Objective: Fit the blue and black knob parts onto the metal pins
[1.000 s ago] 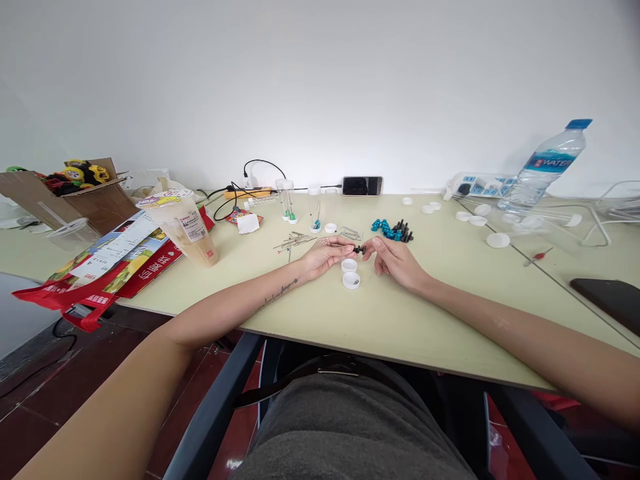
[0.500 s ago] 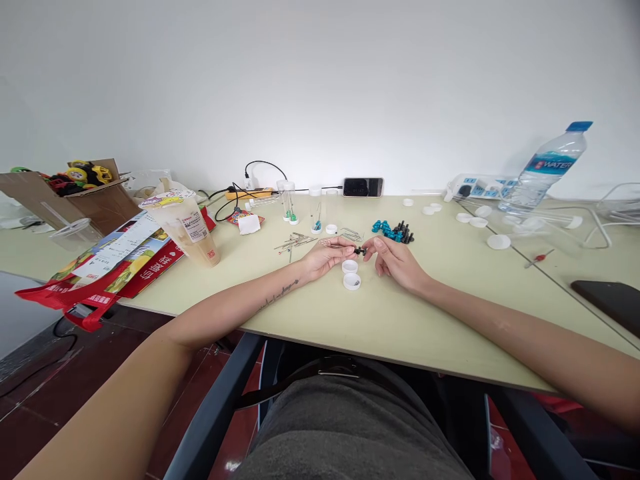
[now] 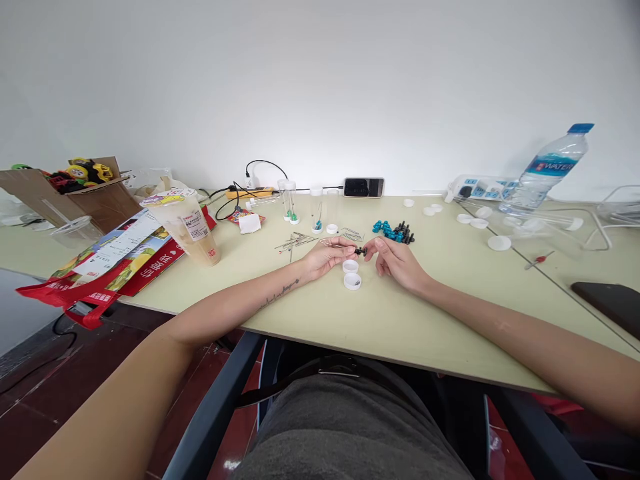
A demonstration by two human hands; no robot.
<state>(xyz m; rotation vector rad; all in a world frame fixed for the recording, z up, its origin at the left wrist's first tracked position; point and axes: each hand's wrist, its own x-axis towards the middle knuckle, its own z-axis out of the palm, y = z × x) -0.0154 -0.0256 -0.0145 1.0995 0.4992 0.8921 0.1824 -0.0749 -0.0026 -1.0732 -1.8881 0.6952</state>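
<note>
Pinched between both hands, left (image 3: 325, 257) and right (image 3: 397, 261), a black bead (image 3: 359, 251) is held; tiny, light, hard, probably slippery, best gripped at its sides.

Office/workroom: long pale laminate desk (image 3: 400, 333) against plain white wall (image 3: 320, 80), white power strip (image 3: 480, 187), clear plastic sample tubes (image 3: 289, 199), takeaway drink cup (image 3: 187, 227)

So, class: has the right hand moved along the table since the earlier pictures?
No. The right hand holds the same spot beside the two white caps, fingers pinching the small black piece.
</note>
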